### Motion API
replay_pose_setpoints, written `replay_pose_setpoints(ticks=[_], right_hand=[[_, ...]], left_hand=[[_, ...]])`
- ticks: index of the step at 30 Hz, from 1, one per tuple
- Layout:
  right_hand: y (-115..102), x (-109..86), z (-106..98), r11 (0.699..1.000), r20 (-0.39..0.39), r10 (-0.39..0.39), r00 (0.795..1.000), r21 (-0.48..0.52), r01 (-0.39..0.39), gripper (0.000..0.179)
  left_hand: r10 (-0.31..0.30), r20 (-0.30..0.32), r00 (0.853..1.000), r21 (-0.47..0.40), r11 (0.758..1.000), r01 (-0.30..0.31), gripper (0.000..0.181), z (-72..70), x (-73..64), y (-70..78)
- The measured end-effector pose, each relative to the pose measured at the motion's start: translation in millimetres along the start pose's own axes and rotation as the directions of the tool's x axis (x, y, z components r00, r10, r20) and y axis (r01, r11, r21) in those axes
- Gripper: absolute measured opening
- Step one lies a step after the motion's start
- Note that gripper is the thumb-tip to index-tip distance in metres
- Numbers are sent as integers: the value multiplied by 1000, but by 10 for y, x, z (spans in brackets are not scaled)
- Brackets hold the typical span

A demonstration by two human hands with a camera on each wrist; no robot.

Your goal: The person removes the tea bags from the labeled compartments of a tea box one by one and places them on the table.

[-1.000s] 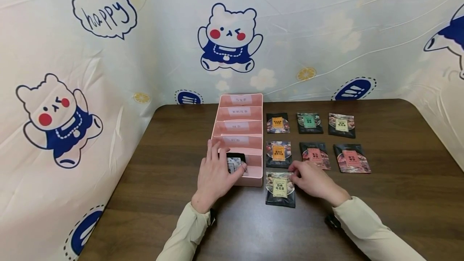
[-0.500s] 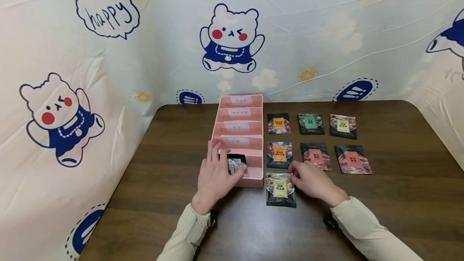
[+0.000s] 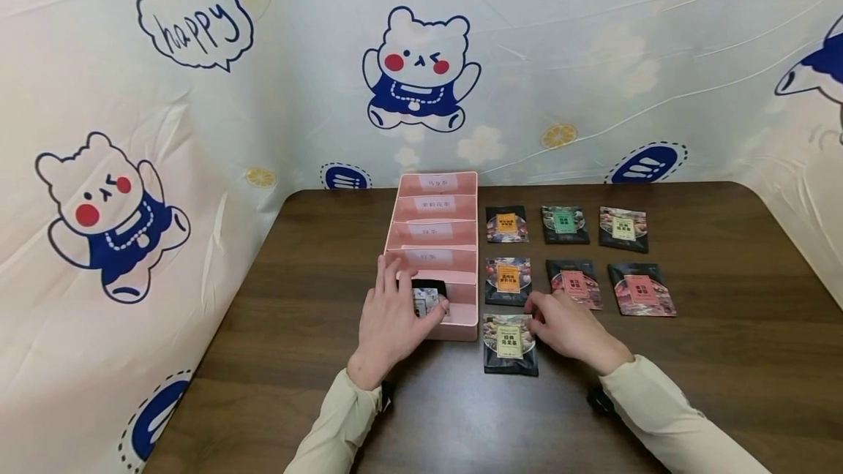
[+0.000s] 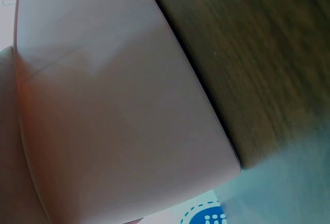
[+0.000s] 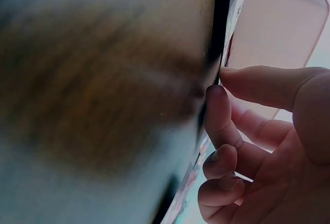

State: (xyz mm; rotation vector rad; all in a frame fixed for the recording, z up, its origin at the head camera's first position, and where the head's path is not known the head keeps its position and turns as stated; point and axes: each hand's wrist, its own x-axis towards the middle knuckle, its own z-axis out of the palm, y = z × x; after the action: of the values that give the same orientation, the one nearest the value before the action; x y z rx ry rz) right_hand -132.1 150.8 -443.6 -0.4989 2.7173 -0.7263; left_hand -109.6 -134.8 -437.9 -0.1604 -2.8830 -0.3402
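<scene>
My right hand (image 3: 571, 328) pinches the right edge of the nearest tea sachet (image 3: 509, 344), a black packet with a pale yellow label, lying flat on the table. In the right wrist view the thumb and index finger (image 5: 219, 108) meet at a thin dark edge. My left hand (image 3: 393, 317) rests across the front left corner of a pink divided box (image 3: 476, 298), fingers spread over its rim. Its thumb lies over a black and grey sachet (image 3: 426, 300) in the front compartment. The left wrist view is mostly filled by the box's outer wall (image 4: 124, 110).
Several other sachets lie in two rows right of the box, labelled orange (image 3: 507, 280), green (image 3: 564, 224), pale yellow (image 3: 623, 228) and red (image 3: 640, 290). The box's farther compartments carry white labels (image 3: 435, 205). A printed curtain (image 3: 296, 79) hangs behind the wooden table (image 3: 316, 262).
The head view shifts very slightly. Both hands, the sachets and the box keep their places.
</scene>
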Motion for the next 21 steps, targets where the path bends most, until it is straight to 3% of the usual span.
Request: replay_pose_setpoints(ticks=[5,9,15,21], right_hand=[[-37,35,-89,1000,-23,-25,999,2,25,10],[-117,84,-166,998,-92,-62,994,-3,62,9],[-336,174,-247,989,-238,-141,961,17,149,4],[-635,259,-216,964,-277,-246,929,26,263,6]], left_hand=[[-7,3,1000,-8,1000,7,81,-12,4,3],[-13,6,1000,-21,1000,13,83,-19,4,3],[-20,13,1000,-73,997,21,93,-22,9,-16],[-3,16,1000,-154,988,6,100,-53,22,-64]])
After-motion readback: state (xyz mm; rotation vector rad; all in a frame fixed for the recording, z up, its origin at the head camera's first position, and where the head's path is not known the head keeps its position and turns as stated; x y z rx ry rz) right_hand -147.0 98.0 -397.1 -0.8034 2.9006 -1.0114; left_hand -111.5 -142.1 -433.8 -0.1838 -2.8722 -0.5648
